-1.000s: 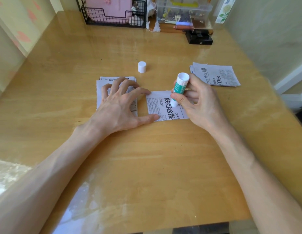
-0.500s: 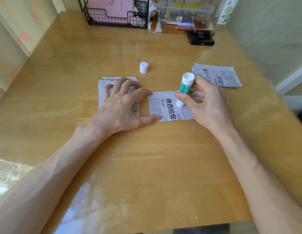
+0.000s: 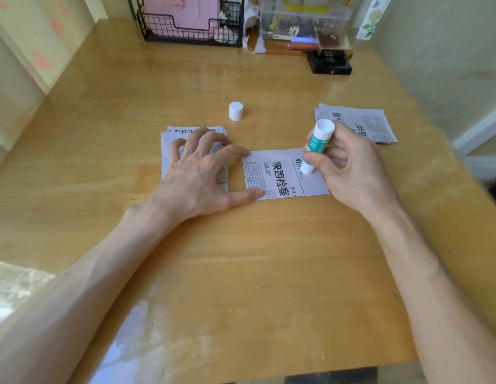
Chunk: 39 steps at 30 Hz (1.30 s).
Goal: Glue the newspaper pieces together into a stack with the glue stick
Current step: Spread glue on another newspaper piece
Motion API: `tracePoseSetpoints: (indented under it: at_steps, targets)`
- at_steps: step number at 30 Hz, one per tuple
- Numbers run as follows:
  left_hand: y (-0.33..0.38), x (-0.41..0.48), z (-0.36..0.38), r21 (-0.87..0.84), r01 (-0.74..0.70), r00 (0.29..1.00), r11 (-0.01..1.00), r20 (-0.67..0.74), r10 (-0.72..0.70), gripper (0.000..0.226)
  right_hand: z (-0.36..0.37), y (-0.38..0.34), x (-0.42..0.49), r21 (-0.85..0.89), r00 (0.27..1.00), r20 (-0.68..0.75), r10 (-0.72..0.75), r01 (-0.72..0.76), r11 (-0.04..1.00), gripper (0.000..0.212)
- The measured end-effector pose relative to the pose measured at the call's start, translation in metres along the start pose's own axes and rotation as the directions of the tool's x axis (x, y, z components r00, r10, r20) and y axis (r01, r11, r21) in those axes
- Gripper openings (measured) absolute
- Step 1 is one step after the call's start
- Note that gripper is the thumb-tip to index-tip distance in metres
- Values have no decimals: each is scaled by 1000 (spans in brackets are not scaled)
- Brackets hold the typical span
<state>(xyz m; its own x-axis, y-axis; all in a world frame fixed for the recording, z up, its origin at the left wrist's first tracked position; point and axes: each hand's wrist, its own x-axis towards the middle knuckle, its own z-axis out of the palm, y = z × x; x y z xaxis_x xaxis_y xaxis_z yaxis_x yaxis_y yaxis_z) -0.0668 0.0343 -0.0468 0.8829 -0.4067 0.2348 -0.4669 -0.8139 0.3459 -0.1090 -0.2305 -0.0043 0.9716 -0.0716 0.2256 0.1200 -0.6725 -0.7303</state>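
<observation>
Single view, head-worn wide-angle camera. Looks forward and steeply down from above the near edge of the wooden table [image 3: 269,273]. Both forearms enter from the bottom corners, close to the lens. Far edge and wire basket [image 3: 191,31] sit at the top. Straight lines bow outward near the frame edges.

Both forearms bare, no sleeves; left hand [image 3: 196,178] and right hand [image 3: 349,167] ungloved (no rings showing).

Glossy wooden table [image 3: 241,273] against pale walls [image 3: 435,51], daylight glare at left
</observation>
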Motion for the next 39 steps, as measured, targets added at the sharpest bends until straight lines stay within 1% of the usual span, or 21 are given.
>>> tracePoseSetpoints:
  at_steps: [18, 20, 21, 23, 25, 27, 29, 31, 34, 39]
  targets:
    - [0, 0, 0, -3, -8, 1000, 1000, -7, 8, 82, -13, 4, -1, -27, 999, -14, 50, -51, 998, 17]
    - [0, 0, 0, 1, -7, 1000, 1000, -7, 7, 83, -18, 5, -1, 2, 997, -57, 56, -56, 998, 18]
    - [-1, 1, 0, 5, -6, 1000, 1000, -6, 6, 83, -22, 6, -1, 33, 993, -103, 50, -47, 998, 19]
    - [-1, 1, 0, 4, -5, 1000, 1000, -3, 5, 84, -30, 6, 0, 135, 978, -204, 46, -19, 991, 19]
    - [-1, 1, 1, -3, -13, 1000, 1000, -10, 13, 82, -34, 3, 1, 236, 971, -236, 46, 11, 972, 19]
    - [-2, 0, 2, -1, -26, 999, 1000, -23, 26, 80, -31, -1, 0, 313, 982, -187, 27, 33, 949, 20]
    - [-2, 1, 3, 2, -32, 999, 999, -31, 32, 79, -22, -8, -1, 357, 994, -105, -19, 55, 932, 21]
    - [-3, 1, 3, 2, -30, 999, 1000, -35, 31, 78, -10, -15, -1, 362, 997, -33, -76, 83, 928, 28]
    - [-4, 2, 2, -1, -41, 998, 999, -46, 41, 77, 8, -21, -1, 354, 990, 36, -135, 114, 928, 39]
    - [-3, 2, 4, 8, -44, 998, 999, -44, 44, 77, 30, -26, -2, 307, 970, 138, -200, 150, 940, 28]
